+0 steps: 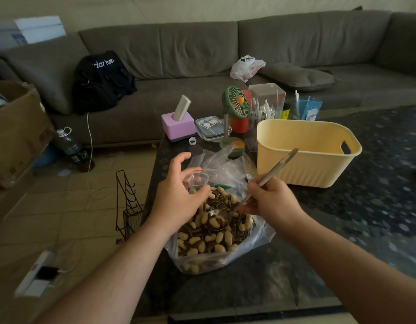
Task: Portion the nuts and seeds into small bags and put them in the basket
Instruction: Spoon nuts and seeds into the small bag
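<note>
Dim indoor light, soft and flat, no hard shadows. Brightest area is the pale floor tiles [69,206] at left, so light seems to come from that side. Grey fabric sofa [202,50] is murky with low contrast. Dark speckled stone counter [366,195] is smeared with motion blur toward the right edge. Strong wide-angle bending at the frame edges; forearms stretch at the bottom corners. Faint sheen on the clear plastic bag of peanuts and seeds [256,239]. Centre reasonably sharp.
</note>
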Available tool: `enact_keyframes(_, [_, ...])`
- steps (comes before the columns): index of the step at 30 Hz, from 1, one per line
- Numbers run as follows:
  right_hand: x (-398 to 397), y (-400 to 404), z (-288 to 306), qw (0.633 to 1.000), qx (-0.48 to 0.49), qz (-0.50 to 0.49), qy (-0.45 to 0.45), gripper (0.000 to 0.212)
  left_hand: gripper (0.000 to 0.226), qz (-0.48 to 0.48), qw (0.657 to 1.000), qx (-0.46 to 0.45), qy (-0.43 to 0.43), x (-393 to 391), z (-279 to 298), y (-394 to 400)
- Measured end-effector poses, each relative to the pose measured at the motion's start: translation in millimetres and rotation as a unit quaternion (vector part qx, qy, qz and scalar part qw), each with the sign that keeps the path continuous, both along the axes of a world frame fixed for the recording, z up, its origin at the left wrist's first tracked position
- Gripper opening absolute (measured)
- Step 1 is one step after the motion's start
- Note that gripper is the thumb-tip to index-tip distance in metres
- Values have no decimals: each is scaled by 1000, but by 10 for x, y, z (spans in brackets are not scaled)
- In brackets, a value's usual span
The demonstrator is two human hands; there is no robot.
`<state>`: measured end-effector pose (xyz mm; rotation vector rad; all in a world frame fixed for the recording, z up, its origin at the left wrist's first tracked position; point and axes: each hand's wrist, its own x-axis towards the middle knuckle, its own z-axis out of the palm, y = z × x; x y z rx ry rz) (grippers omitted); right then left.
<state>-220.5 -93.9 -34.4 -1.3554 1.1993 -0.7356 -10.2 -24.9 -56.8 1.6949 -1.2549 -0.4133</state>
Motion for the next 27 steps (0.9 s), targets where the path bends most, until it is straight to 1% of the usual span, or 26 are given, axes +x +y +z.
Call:
enact_keyframes(2, [-68,-50,73,999,-24,-8,23,12,89,-10,1000,1,7,-7,-12,-5])
enact_keyframes(6, [-214,-137,251,987,-128,-34,92,16,101,-24,1000,-1,12,-51,-55,-23])
enact_keyframes(10, [-289,-171,448,984,-157,-61,61,14,110,-35,999,16,-3,-165,-94,-30])
enact_keyframes(14, [-281,-143,623,973,-217,-54,60,13,110,-50,998,26,-27,-275,-142,-40])
enact_keyframes(17, [-240,-79,675,946,-301,-24,116,15,113,-54,997,28,-44,-338,-157,-43])
enact_keyframes(22, [-136,-17,602,875,-434,32,212,15,118,-48,996,26,-76,-369,-174,-93])
enact_keyframes(24, [-103,0,544,853,-472,51,219,14,120,-46,995,28,-82,-373,-188,-118])
enact_keyframes(27, [-63,33,504,842,-494,74,207,11,122,-42,995,29,-85,-379,-200,-143])
